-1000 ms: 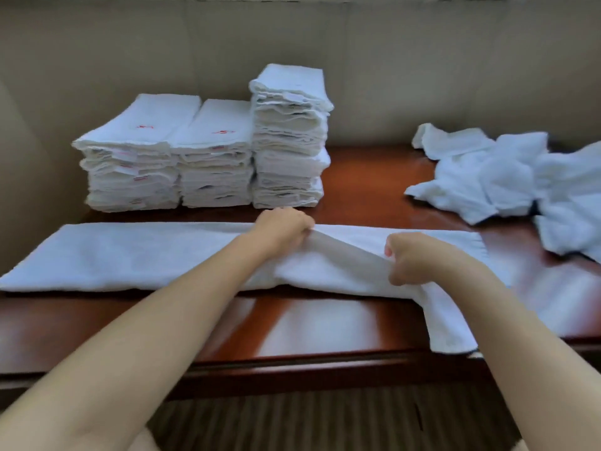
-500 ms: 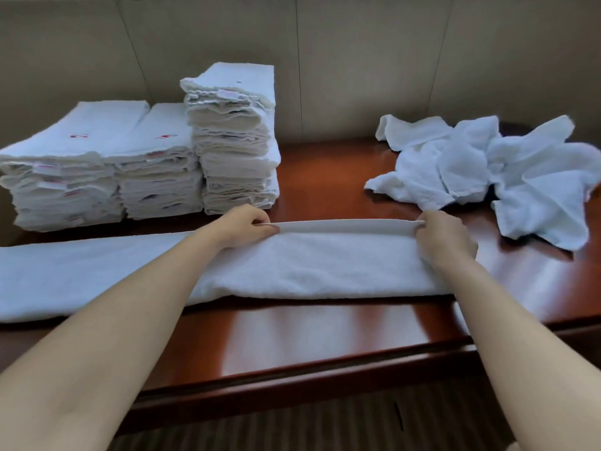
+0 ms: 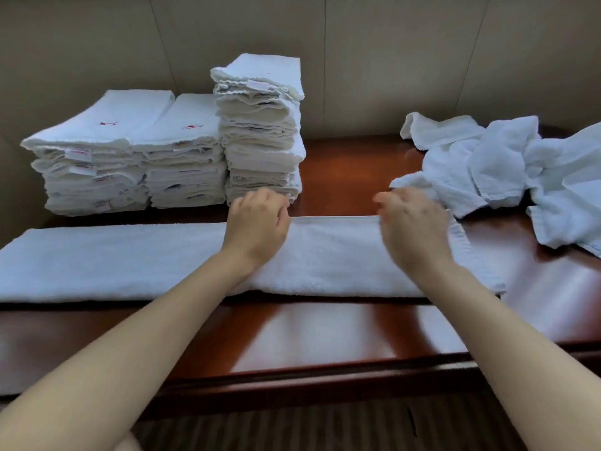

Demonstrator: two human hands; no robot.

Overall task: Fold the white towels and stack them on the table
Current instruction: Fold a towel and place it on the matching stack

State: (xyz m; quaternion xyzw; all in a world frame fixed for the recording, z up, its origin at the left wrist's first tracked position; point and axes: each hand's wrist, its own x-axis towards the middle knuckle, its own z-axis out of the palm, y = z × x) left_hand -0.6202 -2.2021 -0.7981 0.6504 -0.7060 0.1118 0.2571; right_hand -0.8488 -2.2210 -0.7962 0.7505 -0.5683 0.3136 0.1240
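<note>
terry cloth, white and finely looped, makes up the long folded towel (image 3: 136,262) that lies flat across the glossy reddish-brown wooden table (image 3: 325,333). it forms a long narrow band running from the left edge of view to right of centre, with a doubled far edge that reads as a thin straight ridge between the two hands. its right end is blurred.

three stacks of folded white towels (image 3: 182,157) stand side by side and touching at the back left of the table, against the beige panelled wall (image 3: 390,60). the right stack is the tallest; the two left stacks are level with each other and carry small red marks on their top faces. the layered edges are wavy, with small labels showing.

a heap of crumpled white towels (image 3: 507,170) sits at the back right, loosely bunched, with deep folds and a coarser visible pile.

the left hand (image 3: 257,222) rests palm down on the far edge of the long towel, fingers curled loosely over that edge; whether it pinches the cloth cannot be told. the right hand (image 3: 413,222) is at the same edge further right, palm down, fingers bent and slightly spread, thumb pointing left. it is motion-blurred, so its grip on the cloth cannot be told. both forearms are bare and cross the near table edge.
</note>
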